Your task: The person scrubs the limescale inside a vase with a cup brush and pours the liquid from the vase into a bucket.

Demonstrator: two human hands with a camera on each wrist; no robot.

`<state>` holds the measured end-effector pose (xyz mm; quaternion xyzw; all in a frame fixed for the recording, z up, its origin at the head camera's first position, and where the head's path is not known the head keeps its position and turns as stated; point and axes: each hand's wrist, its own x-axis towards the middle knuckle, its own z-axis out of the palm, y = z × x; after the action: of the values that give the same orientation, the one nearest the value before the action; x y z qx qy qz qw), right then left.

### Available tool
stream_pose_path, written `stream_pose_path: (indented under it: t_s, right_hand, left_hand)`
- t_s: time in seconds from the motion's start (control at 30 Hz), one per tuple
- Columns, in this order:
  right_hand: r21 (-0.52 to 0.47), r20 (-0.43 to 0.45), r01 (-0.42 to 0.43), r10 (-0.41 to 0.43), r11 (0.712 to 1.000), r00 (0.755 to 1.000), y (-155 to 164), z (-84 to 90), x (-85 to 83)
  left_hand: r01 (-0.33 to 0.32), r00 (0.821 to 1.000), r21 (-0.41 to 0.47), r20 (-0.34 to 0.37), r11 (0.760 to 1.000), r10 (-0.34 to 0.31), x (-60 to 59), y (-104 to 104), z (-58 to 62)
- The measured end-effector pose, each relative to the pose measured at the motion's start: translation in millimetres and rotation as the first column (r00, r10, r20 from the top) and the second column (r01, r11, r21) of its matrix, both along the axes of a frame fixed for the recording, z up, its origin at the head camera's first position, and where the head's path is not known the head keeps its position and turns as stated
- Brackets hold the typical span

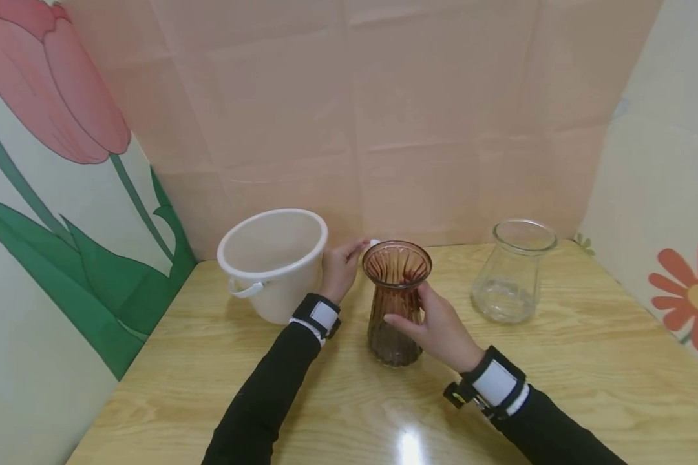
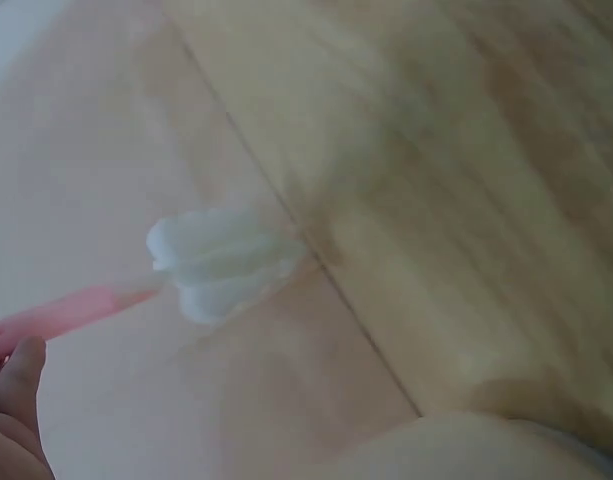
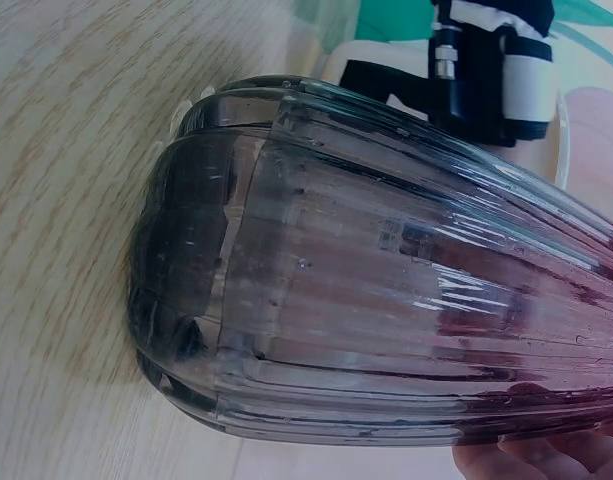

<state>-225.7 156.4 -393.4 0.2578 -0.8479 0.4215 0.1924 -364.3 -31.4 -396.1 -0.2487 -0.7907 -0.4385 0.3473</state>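
My left hand [image 1: 340, 271] reaches forward between the bucket and the vase. It grips the pink handle of a sponge brush [image 2: 66, 318], whose white sponge head [image 2: 231, 265] shows in the left wrist view near the table's back edge. In the head view the brush is mostly hidden by the hand and the vase. My right hand [image 1: 444, 329] holds a ribbed glass vase [image 1: 392, 345] round its narrow middle, thumb in front. The vase is upright, reddish brown at the flared rim and greyer towards its base. Close up in the right wrist view, its ribbed wall [image 3: 336, 270] carries small drops.
A cream bucket [image 1: 291, 294] with a white handle [image 1: 245, 290] stands at the left, beside my left wrist. To the right is a clear glass vase [image 1: 508, 284] with a wide rim. A pink-beige covering [image 1: 413, 129] rises behind the wooden table [image 1: 587, 361].
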Motion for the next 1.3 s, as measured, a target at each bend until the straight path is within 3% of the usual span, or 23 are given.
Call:
stream_pose_path:
  t_s: [0.2, 0.37, 0.53, 0.73, 0.97, 1.2, 1.3]
  right_hand:
    - [0.005, 0.004, 0.0, -0.001, 1.0, 1.0, -0.8, -0.4, 0.2]
    - [0.004, 0.011, 0.001, -0.001, 1.0, 1.0, -0.7, 0.2, 0.4]
    - [0.002, 0.013, -0.007, 0.007, 1.0, 1.0, -1.1, -0.1, 0.3]
    - [0.0, 0.004, -0.013, 0.013, 1.0, 1.0, 0.4, 3.0, -0.8]
    - [0.004, 0.013, -0.001, 0.001, 1.0, 1.0, 1.7, 3.0, -2.1]
    - [-0.001, 0.037, 0.002, -0.002, 1.0, 0.999, 1.8, 1.8, -2.6]
    - [-0.001, 0.035, 0.003, -0.003, 1.0, 0.999, 1.4, 1.8, -2.6]
  left_hand:
    - [0.032, 0.999, -0.024, 0.027, 0.999, -0.032, -3.5, -5.9, -14.2]
    - [0.049, 0.997, -0.134, 0.066, 0.99, -0.04, 2.4, -9.9, -17.3]
    - [0.078, 0.995, -0.321, 0.079, 0.944, -0.056, 15.3, -18.3, -19.9]
    - [0.098, 0.993, -0.441, 0.108, 0.892, -0.055, 21.7, -26.7, -25.5]
    - [0.065, 0.983, -0.556, 0.177, 0.829, 0.042, 31.4, -32.8, -25.6]
    - [0.066, 0.966, -0.645, 0.231, 0.761, 0.112, 32.4, -35.5, -28.6]
    - [0.079, 0.956, -0.657, 0.263, 0.75, 0.13, 32.3, -36.2, -30.3]
